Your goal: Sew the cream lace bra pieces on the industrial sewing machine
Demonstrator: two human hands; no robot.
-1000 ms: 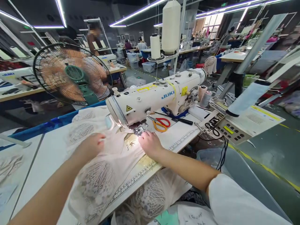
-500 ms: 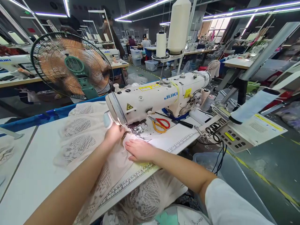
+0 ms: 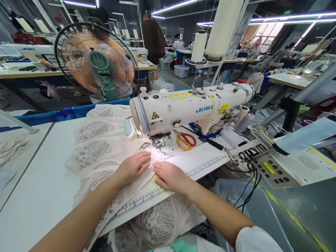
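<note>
A cream lace fabric (image 3: 102, 150) is spread over the white table (image 3: 39, 196) and hangs off its near edge. My left hand (image 3: 132, 166) lies flat on the fabric, fingers stretched toward the needle. Beside it, my right hand (image 3: 169, 175) presses flat on the fabric's edge over the printed ruler (image 3: 147, 197). Both hands sit just in front of the presser foot (image 3: 159, 142) of a white JUKI sewing machine (image 3: 189, 108). Neither hand grips anything.
Orange-and-red scissors (image 3: 185, 140) lie under the machine arm. A control panel (image 3: 273, 169) sits at right, with thread cones (image 3: 223, 28) behind. A standing fan (image 3: 97, 63) is at the back left. A person (image 3: 152, 35) stands beyond it.
My left hand has drawn back from the needle area and flattened on the fabric. My right hand slid toward me along the fabric edge. The view shifted left.
</note>
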